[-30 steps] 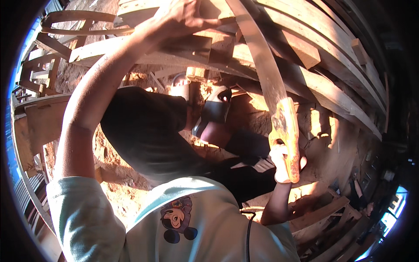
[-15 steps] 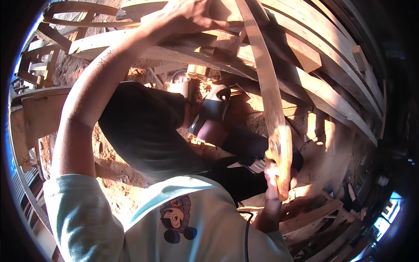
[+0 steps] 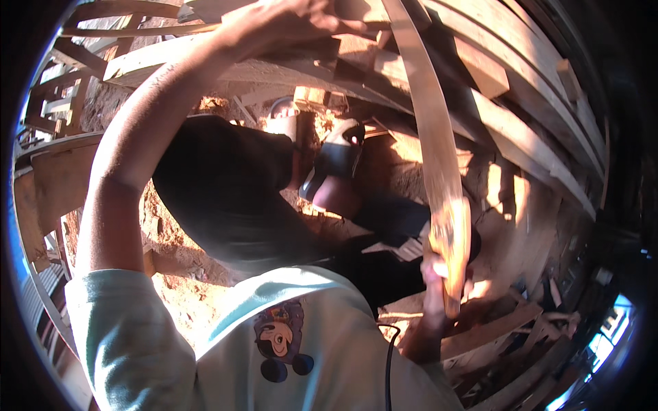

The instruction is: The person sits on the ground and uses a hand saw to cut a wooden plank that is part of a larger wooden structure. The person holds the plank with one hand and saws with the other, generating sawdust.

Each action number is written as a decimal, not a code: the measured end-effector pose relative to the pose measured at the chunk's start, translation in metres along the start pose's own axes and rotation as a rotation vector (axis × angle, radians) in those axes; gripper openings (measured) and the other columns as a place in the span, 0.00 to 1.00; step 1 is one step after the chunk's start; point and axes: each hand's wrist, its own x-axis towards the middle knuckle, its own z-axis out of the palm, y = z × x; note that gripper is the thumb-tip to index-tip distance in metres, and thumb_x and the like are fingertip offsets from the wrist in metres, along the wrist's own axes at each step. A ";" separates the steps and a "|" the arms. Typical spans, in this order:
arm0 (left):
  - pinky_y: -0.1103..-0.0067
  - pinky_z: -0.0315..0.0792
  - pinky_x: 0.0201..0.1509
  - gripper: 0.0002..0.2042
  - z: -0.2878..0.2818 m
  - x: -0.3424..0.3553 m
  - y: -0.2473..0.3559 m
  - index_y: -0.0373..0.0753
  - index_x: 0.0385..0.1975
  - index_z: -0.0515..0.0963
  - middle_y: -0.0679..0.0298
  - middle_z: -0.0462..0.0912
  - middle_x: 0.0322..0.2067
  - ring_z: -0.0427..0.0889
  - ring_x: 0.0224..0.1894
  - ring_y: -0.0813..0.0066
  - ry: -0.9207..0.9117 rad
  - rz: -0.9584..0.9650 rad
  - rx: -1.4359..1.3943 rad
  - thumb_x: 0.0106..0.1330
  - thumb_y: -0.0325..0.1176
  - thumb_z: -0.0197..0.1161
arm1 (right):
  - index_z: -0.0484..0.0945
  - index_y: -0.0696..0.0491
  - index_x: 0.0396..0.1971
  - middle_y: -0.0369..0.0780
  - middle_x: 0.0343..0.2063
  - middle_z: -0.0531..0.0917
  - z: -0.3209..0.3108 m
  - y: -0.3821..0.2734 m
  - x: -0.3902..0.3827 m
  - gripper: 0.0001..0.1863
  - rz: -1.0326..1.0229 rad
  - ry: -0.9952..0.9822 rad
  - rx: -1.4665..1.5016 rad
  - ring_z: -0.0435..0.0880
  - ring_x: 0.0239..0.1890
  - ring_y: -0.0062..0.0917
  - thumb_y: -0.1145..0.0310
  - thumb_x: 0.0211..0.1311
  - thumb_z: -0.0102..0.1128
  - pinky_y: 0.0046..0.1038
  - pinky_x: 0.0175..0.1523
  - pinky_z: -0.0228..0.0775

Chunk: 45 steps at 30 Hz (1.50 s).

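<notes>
A handsaw with a long, wide blade and a worn wooden handle runs from the top centre down to the right. My right hand is closed around its handle, with the fingers partly behind the wood. At the top, my left hand lies on the timber with its fingers stretched out, close to the blade's far end. Under that hand and beside the blade is a pale wooden piece, cut off by the picture's upper edge. Where the teeth meet the wood cannot be made out.
Long wooden beams cross the top and right. A short wood block lies by my sandalled feet on the sandy ground. More timber is stacked at the lower right, and a wooden frame stands at the left.
The saw and my right hand have shifted slightly right and down in the picture. My left hand stays on the timber. The whole view has moved a little.
</notes>
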 end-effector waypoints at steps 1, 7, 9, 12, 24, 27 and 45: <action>0.58 0.81 0.50 0.23 -0.003 0.008 -0.002 0.73 0.59 0.78 0.35 0.81 0.52 0.86 0.51 0.51 0.115 0.099 0.086 0.61 0.47 0.66 | 0.71 0.61 0.57 0.41 0.40 0.77 0.002 0.009 0.006 0.27 -0.015 -0.072 -0.106 0.75 0.39 0.26 0.73 0.59 0.70 0.23 0.44 0.74; 0.56 0.82 0.50 0.10 0.087 -0.026 0.004 0.73 0.42 0.86 0.32 0.81 0.50 0.86 0.50 0.46 0.306 0.101 0.386 0.61 0.47 0.68 | 0.73 0.60 0.59 0.40 0.36 0.80 -0.036 0.031 0.024 0.26 -0.151 0.174 0.545 0.76 0.31 0.28 0.61 0.66 0.66 0.26 0.35 0.75; 0.57 0.82 0.49 0.11 0.038 0.000 0.007 0.69 0.43 0.85 0.34 0.82 0.48 0.87 0.48 0.46 0.011 -0.064 0.011 0.61 0.48 0.68 | 0.78 0.57 0.56 0.42 0.40 0.84 -0.006 0.027 -0.004 0.22 -0.214 0.363 0.229 0.82 0.35 0.29 0.70 0.63 0.70 0.27 0.38 0.79; 0.58 0.82 0.48 0.14 -0.010 0.019 0.010 0.62 0.45 0.84 0.38 0.83 0.46 0.87 0.46 0.48 -0.319 -0.390 -0.352 0.61 0.51 0.69 | 0.80 0.58 0.50 0.36 0.36 0.86 0.026 0.029 0.001 0.19 -0.395 0.316 -0.315 0.83 0.31 0.25 0.80 0.58 0.71 0.27 0.40 0.78; 0.61 0.81 0.45 0.28 -0.064 0.046 0.017 0.41 0.50 0.81 0.53 0.88 0.37 0.88 0.38 0.54 -0.462 -0.372 -0.513 0.60 0.57 0.70 | 0.78 0.58 0.42 0.38 0.28 0.77 0.051 0.014 0.034 0.14 -0.401 0.197 -0.465 0.76 0.24 0.23 0.76 0.57 0.71 0.28 0.41 0.75; 0.62 0.81 0.45 0.25 0.007 0.019 0.002 0.43 0.49 0.82 0.54 0.88 0.36 0.88 0.38 0.54 -0.301 -0.301 -0.290 0.60 0.56 0.69 | 0.79 0.57 0.44 0.39 0.35 0.78 0.063 0.005 0.083 0.16 -0.110 0.128 -0.095 0.78 0.27 0.24 0.75 0.56 0.71 0.28 0.41 0.76; 0.61 0.82 0.47 0.38 -0.011 0.035 0.005 0.35 0.55 0.77 0.47 0.87 0.36 0.88 0.40 0.50 -0.440 -0.551 -0.410 0.58 0.66 0.68 | 0.80 0.57 0.40 0.40 0.34 0.83 0.071 0.014 0.043 0.08 -0.299 0.206 -0.040 0.82 0.32 0.22 0.74 0.60 0.62 0.24 0.39 0.77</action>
